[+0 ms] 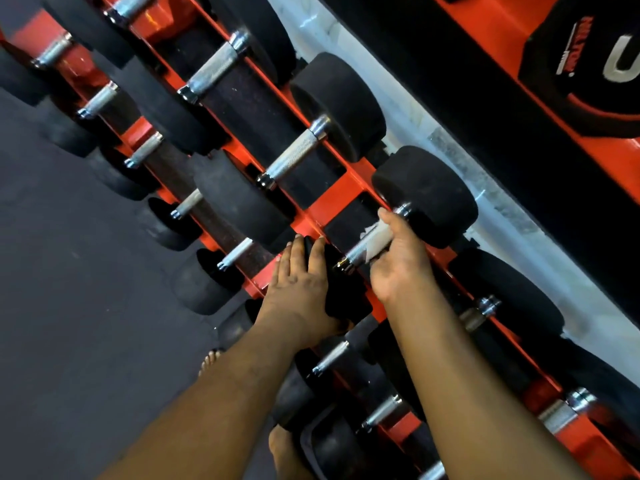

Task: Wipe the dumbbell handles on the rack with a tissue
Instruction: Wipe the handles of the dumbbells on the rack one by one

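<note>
Head view: we have our right hand (398,261) curled round the white tissue (377,239), holding it wrapped on the knurled handle (358,253) of a dumbbell on the top row of the red rack (329,202). The tissue sits under our fingers and thumb, toward the far black head (427,195). Our left hand (298,282) lies with straight fingers flat on the near black head (341,289), just beside the grip. Neighbouring dumbbells (294,154) line the rack above dark flooring (69,271).
</note>
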{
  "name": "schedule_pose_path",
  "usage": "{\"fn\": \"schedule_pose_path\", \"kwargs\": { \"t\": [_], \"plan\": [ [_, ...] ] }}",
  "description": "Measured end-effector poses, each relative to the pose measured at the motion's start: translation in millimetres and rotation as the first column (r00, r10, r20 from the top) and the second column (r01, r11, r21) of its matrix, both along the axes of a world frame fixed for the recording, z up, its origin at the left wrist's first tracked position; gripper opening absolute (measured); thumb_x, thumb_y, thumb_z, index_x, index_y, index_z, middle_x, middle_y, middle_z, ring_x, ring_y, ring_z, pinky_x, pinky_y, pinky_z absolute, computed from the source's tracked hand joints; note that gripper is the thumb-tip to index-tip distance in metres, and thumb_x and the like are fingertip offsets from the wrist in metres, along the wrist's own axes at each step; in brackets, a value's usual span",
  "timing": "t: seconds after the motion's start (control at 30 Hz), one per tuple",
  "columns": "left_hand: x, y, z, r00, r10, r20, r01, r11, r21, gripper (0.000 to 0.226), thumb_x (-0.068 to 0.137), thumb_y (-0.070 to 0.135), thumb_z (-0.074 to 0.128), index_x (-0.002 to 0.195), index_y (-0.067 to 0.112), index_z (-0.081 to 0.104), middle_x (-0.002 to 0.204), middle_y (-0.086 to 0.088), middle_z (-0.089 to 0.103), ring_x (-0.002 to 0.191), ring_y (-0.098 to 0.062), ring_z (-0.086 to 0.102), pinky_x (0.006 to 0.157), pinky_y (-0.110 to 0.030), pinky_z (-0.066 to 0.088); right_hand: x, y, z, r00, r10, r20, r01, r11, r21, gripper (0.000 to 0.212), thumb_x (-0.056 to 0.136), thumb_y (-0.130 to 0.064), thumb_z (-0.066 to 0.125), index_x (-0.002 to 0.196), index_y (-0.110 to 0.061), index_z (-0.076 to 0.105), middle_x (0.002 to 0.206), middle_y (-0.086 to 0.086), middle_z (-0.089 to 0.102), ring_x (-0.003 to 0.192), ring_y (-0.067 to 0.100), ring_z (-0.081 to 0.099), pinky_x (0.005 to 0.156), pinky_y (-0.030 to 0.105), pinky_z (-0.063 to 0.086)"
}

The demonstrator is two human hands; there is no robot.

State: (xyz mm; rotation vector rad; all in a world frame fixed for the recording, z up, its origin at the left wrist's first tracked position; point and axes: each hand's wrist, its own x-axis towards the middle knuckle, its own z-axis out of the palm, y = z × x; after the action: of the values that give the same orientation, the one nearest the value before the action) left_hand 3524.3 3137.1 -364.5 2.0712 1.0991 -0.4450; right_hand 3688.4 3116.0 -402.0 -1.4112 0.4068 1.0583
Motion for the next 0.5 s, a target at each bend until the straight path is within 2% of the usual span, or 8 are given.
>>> {"fn": "schedule_pose_path", "kwargs": {
  "t": [0.1, 0.17, 0.23, 0.27, 0.33, 0.4, 0.43, 0.5],
  "plan": [
    [1, 0, 2, 1.000, -0.006, 0.008, 0.006, 1.000, 0.000, 0.145, 0.067, 0.057, 0.086, 0.158, 0.022, -0.021, 0.167, -0.013, -0.023, 0.155, -0.028, -0.019, 0.127, -0.041, -0.005, -6, 4, 0, 0.995, 0.059, 0.082, -0.063, 0.997, 0.054, 0.013, 0.085, -0.027, 0.069, 0.085, -0.017, 0.060, 0.069, -0.002, 0.054, 0.060, 0.010, 0.052, 0.061, 0.027, 0.045],
    [0, 0, 4, 1.000, -0.008, 0.011, 0.008, 1.000, 0.005, 0.145, 0.068, 0.059, 0.085, 0.158, 0.022, -0.022, 0.167, -0.013, -0.023, 0.155, -0.029, -0.019, 0.127, -0.041, -0.005, -7, 4, 2, 0.993, 0.099, 0.064, -0.108, 0.984, 0.139, 0.015, 0.092, -0.026, 0.060, 0.078, -0.021, 0.055, 0.065, -0.006, 0.048, 0.055, 0.007, 0.044, 0.059, 0.024, 0.038],
    [0, 1, 2, 1.000, -0.015, 0.010, 0.015, 1.000, 0.001, 0.144, 0.068, 0.059, 0.085, 0.158, 0.022, -0.022, 0.167, -0.013, -0.024, 0.155, -0.029, -0.019, 0.127, -0.041, -0.004, -5, -5, 2, 0.989, 0.144, 0.035, -0.148, 0.972, 0.184, 0.013, 0.091, -0.031, 0.062, 0.089, -0.019, 0.059, 0.075, -0.004, 0.053, 0.065, 0.009, 0.050, 0.066, 0.025, 0.042],
    [-1, 1, 0, 1.000, -0.009, 0.010, 0.010, 1.000, -0.001, 0.144, 0.068, 0.059, 0.085, 0.158, 0.022, -0.021, 0.167, -0.013, -0.024, 0.155, -0.029, -0.019, 0.127, -0.042, -0.004, -9, -13, 1, 0.984, 0.175, 0.030, -0.177, 0.971, 0.162, 0.020, 0.088, -0.033, 0.065, 0.098, -0.016, 0.061, 0.082, 0.000, 0.058, 0.073, 0.012, 0.056, 0.070, 0.027, 0.046],
    [-1, 1, -1, 1.000, -0.004, 0.014, 0.004, 1.000, 0.002, 0.143, 0.067, 0.058, 0.085, 0.159, 0.022, -0.018, 0.167, -0.012, -0.023, 0.155, -0.030, -0.018, 0.128, -0.044, -0.002, -21, -26, -2, 0.981, 0.194, -0.012, -0.191, 0.974, 0.125, 0.022, 0.089, -0.025, 0.067, 0.108, -0.014, 0.061, 0.087, 0.005, 0.063, 0.079, 0.015, 0.063, 0.071, 0.027, 0.054],
    [-1, 0, -2, 1.000, -0.004, 0.019, 0.004, 1.000, 0.009, 0.143, 0.066, 0.058, 0.085, 0.159, 0.022, -0.017, 0.167, -0.012, -0.022, 0.156, -0.031, -0.017, 0.128, -0.045, 0.000, -23, -23, 8, 0.951, 0.308, -0.032, -0.304, 0.948, 0.088, 0.015, 0.091, -0.019, 0.064, 0.103, -0.013, 0.059, 0.085, 0.008, 0.061, 0.072, 0.016, 0.064, 0.064, 0.026, 0.056],
    [-1, 0, -2, 1.000, -0.006, 0.021, 0.006, 1.000, 0.014, 0.144, 0.066, 0.058, 0.086, 0.159, 0.021, -0.017, 0.167, -0.013, -0.022, 0.156, -0.031, -0.017, 0.128, -0.046, 0.000, -17, -16, 14, 0.917, 0.398, -0.035, -0.394, 0.915, 0.083, 0.017, 0.085, -0.024, 0.066, 0.094, -0.012, 0.058, 0.080, 0.008, 0.057, 0.066, 0.015, 0.060, 0.061, 0.025, 0.052],
    [-1, -1, -2, 1.000, -0.011, 0.022, 0.011, 1.000, 0.016, 0.144, 0.067, 0.059, 0.086, 0.159, 0.022, -0.019, 0.167, -0.013, -0.022, 0.155, -0.031, -0.017, 0.128, -0.045, -0.001, 1, 3, 26, 0.923, 0.381, 0.051, -0.384, 0.921, 0.062, 0.024, 0.068, -0.031, 0.070, 0.075, -0.015, 0.053, 0.066, 0.002, 0.047, 0.057, 0.013, 0.046, 0.058, 0.025, 0.038]
  ]
}}
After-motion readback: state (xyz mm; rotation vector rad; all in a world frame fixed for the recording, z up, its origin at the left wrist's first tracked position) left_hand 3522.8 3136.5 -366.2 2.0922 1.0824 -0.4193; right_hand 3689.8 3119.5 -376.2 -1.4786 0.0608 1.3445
